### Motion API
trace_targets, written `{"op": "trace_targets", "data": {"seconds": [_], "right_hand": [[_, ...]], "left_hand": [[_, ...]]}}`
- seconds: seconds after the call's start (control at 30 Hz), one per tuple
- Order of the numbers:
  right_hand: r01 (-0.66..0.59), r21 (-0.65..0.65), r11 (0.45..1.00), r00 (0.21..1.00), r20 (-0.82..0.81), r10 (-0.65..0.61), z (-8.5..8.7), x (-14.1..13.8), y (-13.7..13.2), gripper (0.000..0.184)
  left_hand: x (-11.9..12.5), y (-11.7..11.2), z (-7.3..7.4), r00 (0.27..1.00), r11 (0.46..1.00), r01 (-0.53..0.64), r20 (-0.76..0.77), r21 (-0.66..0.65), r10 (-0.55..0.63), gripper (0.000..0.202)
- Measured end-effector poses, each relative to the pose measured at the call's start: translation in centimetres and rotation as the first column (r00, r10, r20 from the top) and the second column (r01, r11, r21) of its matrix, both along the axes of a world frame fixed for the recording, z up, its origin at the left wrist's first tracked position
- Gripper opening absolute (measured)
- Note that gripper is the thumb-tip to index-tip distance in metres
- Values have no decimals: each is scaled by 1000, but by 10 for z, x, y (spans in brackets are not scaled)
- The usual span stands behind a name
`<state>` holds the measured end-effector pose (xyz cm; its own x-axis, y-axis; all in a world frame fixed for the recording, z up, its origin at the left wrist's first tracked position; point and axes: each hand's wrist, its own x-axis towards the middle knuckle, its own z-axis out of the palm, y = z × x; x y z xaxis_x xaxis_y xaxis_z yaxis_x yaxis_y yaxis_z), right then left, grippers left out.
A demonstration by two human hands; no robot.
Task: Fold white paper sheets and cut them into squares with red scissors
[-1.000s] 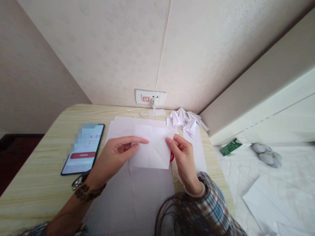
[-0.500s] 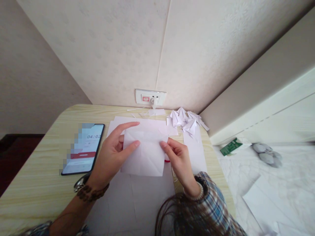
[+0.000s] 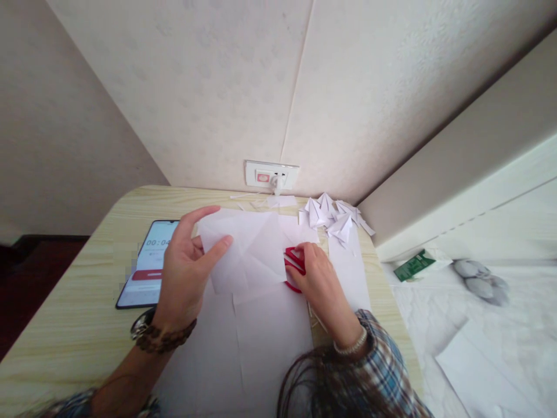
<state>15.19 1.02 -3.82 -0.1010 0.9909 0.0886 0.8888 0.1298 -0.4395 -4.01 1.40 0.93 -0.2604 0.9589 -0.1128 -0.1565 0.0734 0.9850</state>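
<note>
My left hand pinches a creased white paper sheet by its left edge and holds it just above the wooden table. My right hand rests on the table to the right of that sheet. Its fingers are curled round the red handles of a pair of scissors, which lie partly under the paper. More white sheets lie flat beneath both hands.
A phone with a lit screen lies left of my left hand. A pile of folded paper pieces sits at the table's back right, below a wall socket. A bed with a green packet and loose paper stands to the right.
My right hand let go of the sheet's right edge and dropped onto the red scissors. My left hand keeps the sheet, now shifted left and tilted. The view moved slightly.
</note>
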Motion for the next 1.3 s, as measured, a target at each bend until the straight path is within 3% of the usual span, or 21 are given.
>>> {"op": "trace_targets", "data": {"seconds": [0.1,0.17,0.27,0.33,0.5,0.63,0.73,0.93,1.13,1.3], "right_hand": [[35,-56,998,989,-141,-43,4,4,2,12],[59,-140,988,929,-354,-106,9,7,4,13],[-12,-264,964,706,-685,-179,20,9,5,16],[-74,-290,954,560,-804,-201,26,8,3,20],[-114,-311,943,331,-907,-259,28,-5,-2,30],[-121,-291,949,261,-932,-253,22,-13,-7,39],[-166,-249,954,276,-941,-197,21,-14,-11,42],[-272,-140,952,446,-895,-5,19,-12,-16,43],[-299,-236,925,603,-798,-9,14,-18,-18,38],[-282,-262,923,655,-755,-14,22,-18,-19,32]], "left_hand": [[0,-1,0,997,995,-64,-30,75,66,63],[-1,-3,-1,989,988,-108,-87,114,119,58],[-4,-4,-3,948,978,-115,-276,175,160,25],[-6,-5,-4,911,975,-69,-386,211,148,12],[-8,-5,-4,874,980,-17,-473,199,111,16],[-5,-7,-1,852,970,-21,-503,242,144,17],[-3,-8,-1,816,963,-12,-555,270,165,15],[-6,-8,-9,715,939,-38,-647,342,264,22],[-4,-10,-9,654,938,10,-712,346,256,22],[-2,-12,-8,658,939,86,-727,332,196,21]]}}
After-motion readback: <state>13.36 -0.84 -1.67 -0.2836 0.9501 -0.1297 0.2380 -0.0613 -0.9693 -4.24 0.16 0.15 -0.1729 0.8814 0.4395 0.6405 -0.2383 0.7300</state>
